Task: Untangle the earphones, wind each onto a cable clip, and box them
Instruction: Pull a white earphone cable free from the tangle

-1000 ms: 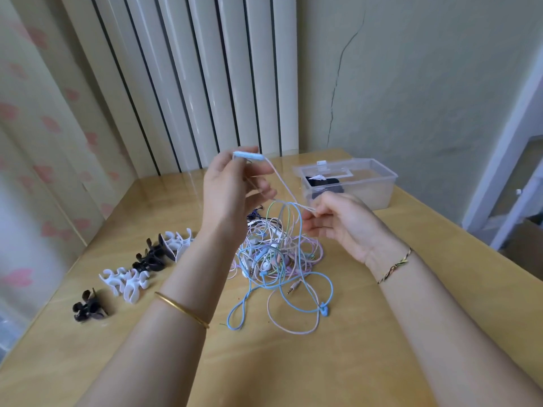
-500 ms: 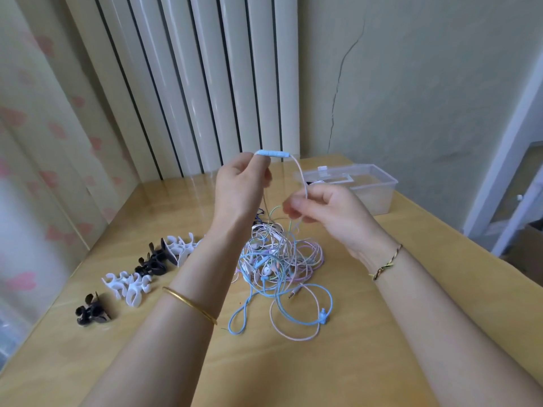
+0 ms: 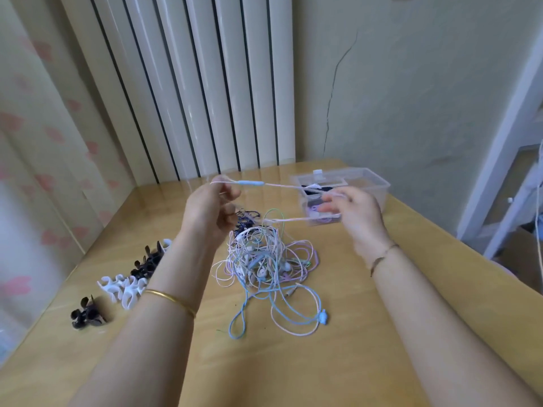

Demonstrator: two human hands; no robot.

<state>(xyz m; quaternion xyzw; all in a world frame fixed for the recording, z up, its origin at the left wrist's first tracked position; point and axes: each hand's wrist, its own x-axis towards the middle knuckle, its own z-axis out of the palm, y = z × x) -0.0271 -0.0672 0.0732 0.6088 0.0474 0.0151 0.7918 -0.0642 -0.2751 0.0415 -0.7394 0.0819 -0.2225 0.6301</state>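
1. Left hand (image 3: 210, 212) is staying raised over the table, fingers curled, pinching one end of a pale pink cable (image 3: 282, 186) at its fingertips. Right hand (image 3: 357, 218) is gripping the same cable further along, in front of the box. It's a bit motion-blurred, but the strand is running right into its curled fingers.
2. Wooden table (image 3: 367, 342) is taking up most of the view, and everything else is sitting on it.
3. Clear plastic box (image 3: 380, 188) is sitting at the far right of the table, just behind the right hand. Something dark and a purplish coil are showing through its walls.
4. Tangle of earphones (image 3: 264, 259) is lying mid-table between the two forearms, with pink, blue, white and green cords all knotted together. A second run of the pink cable is dropping from the right hand back into it.
5. Cable clips are lying in a row along the left edge: black clips (image 3: 147, 265) furthest back, white clips (image 3: 123, 289) next, and a lone black clip (image 3: 86, 315) sitting nearest.
6. Blue inline remote (image 3: 250, 183) is hanging on the stretched cable, just beside the left hand's fingertips.
7. Small blue slider (image 3: 322, 317) is resting on a loose blue loop at the near edge of the tangle.
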